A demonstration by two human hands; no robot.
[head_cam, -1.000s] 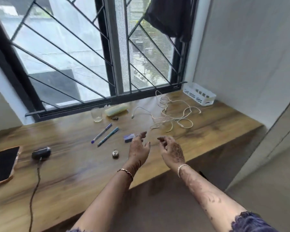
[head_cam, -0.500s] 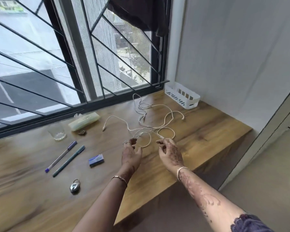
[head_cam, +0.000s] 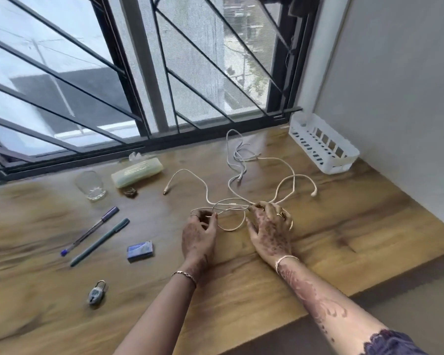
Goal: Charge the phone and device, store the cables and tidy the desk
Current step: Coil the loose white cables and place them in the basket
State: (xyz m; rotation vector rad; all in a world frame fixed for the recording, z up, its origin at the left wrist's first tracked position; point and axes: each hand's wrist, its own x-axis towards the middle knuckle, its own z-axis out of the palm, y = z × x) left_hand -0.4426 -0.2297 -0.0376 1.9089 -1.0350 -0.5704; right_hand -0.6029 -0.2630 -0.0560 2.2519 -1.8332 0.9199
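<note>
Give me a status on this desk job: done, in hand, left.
Done: nothing visible; phone and device are out of view, so charging cannot be judged. In hand: both the left hand and right hand grip the tangled white cables on the desk. Left: cables likely into the white basket; pens, padlock, glass lie scattered.

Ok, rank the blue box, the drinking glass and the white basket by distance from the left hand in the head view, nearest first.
1. Blue box, just left of the left hand.
2. Drinking glass, farther left, by the window.
3. White basket, back right corner, against the wall.
</note>
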